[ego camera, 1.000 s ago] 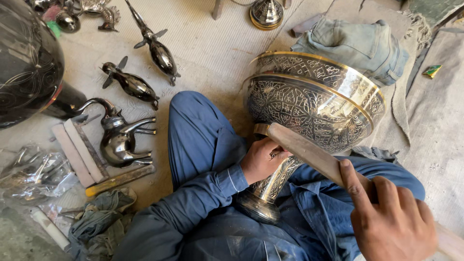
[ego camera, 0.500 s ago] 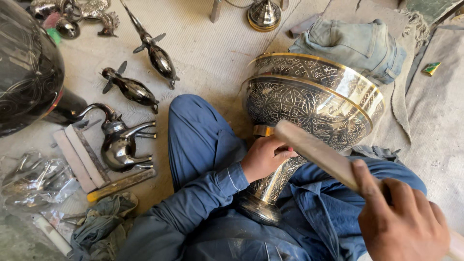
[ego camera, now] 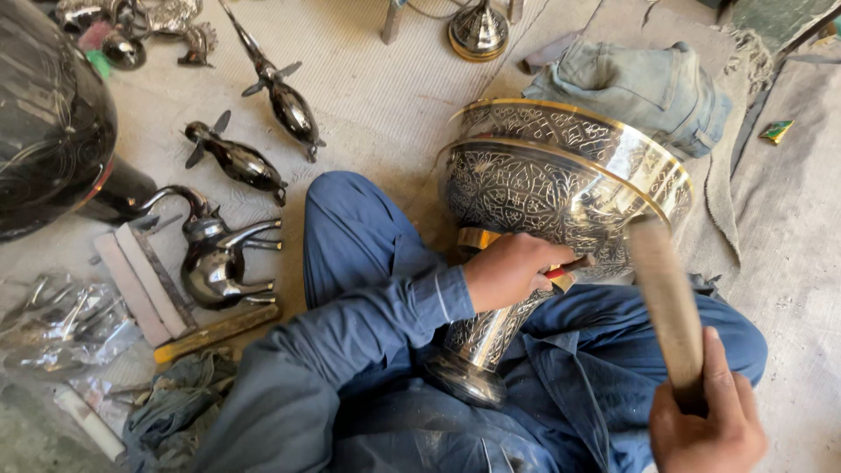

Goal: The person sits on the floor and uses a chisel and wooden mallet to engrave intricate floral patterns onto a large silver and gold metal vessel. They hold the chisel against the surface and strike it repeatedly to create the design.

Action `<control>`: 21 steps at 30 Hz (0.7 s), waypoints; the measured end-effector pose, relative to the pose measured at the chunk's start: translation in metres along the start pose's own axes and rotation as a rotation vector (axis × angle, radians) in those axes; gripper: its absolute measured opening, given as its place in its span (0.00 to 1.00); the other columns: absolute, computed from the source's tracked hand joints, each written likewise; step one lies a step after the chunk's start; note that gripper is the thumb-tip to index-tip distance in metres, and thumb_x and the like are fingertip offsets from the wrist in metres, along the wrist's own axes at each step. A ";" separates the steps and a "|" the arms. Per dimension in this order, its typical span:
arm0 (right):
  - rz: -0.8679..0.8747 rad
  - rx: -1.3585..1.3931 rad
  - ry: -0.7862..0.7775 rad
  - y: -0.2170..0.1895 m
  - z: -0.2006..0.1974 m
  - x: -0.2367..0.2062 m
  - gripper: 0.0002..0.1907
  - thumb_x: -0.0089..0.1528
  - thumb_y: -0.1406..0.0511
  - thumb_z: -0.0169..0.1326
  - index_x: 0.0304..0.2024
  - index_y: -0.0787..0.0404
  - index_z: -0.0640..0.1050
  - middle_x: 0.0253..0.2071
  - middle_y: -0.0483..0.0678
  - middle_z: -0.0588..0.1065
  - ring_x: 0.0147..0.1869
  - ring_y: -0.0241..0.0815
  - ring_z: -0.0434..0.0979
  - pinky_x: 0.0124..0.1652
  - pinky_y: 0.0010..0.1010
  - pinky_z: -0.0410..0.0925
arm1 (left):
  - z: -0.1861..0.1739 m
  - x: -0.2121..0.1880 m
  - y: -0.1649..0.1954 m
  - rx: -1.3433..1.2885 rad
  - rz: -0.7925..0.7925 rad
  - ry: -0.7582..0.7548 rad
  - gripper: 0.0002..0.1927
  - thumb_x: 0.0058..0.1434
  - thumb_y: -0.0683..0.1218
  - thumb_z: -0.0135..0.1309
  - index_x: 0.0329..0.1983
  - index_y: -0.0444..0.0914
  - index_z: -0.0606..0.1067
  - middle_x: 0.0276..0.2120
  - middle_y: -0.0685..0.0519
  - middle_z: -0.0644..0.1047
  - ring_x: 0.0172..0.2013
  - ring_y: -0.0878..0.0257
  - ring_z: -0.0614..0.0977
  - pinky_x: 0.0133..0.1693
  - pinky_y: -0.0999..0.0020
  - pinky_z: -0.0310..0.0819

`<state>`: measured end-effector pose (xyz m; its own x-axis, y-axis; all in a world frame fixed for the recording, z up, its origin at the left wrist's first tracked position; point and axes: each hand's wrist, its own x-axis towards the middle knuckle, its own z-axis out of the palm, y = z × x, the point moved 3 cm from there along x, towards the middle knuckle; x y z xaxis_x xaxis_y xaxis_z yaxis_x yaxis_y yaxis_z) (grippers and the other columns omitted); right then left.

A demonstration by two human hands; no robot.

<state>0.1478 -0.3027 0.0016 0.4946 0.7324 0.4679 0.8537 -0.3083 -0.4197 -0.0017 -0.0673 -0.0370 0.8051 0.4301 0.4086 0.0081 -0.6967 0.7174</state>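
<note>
blurring stick [ego camera: 666,307], perhaps wooden

The big engraved silver-coloured metal goblet bowl [ego camera: 561,188] right of centre gleams, its chased pattern rough-looking and its rims a polished brass yellow. The pale wooden stick [ego camera: 666,307] at lower right looks smooth and matt. At centre left, two dark metal bird figures [ego camera: 236,162] and a mirror-bright metal jug [ego camera: 215,263] shine glossy. The blue cloth trousers [ego camera: 350,236] look soft and dull; the woven beige floor mat [ego camera: 385,96] is coarse and ribbed.
</note>
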 end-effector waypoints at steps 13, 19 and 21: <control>0.263 0.425 0.083 0.036 0.048 -0.063 0.37 0.57 0.74 0.61 0.70 0.70 0.70 0.56 0.61 0.77 0.61 0.44 0.79 0.59 0.31 0.70 | 0.021 0.034 -0.012 0.103 0.194 -0.412 0.20 0.42 0.40 0.70 0.37 0.38 0.75 0.29 0.47 0.81 0.37 0.45 0.84 0.38 0.51 0.75; 0.407 0.148 0.017 0.026 0.056 -0.078 0.42 0.54 0.74 0.65 0.72 0.65 0.71 0.41 0.61 0.77 0.42 0.44 0.80 0.47 0.33 0.72 | 0.024 0.035 -0.015 -0.026 0.280 -0.478 0.26 0.41 0.40 0.70 0.45 0.41 0.77 0.33 0.48 0.82 0.37 0.46 0.84 0.38 0.53 0.76; 0.329 0.256 0.115 0.018 0.054 -0.077 0.41 0.57 0.73 0.63 0.74 0.68 0.68 0.50 0.61 0.78 0.50 0.44 0.80 0.52 0.32 0.72 | 0.024 0.033 -0.017 -0.008 0.255 -0.507 0.25 0.43 0.40 0.70 0.46 0.41 0.76 0.33 0.49 0.82 0.38 0.47 0.85 0.39 0.53 0.76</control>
<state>0.1165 -0.3325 -0.0839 0.7610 0.5433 0.3545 0.5866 -0.3429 -0.7337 0.0390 -0.0551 -0.0493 0.9650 -0.0820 0.2490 -0.2269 -0.7372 0.6365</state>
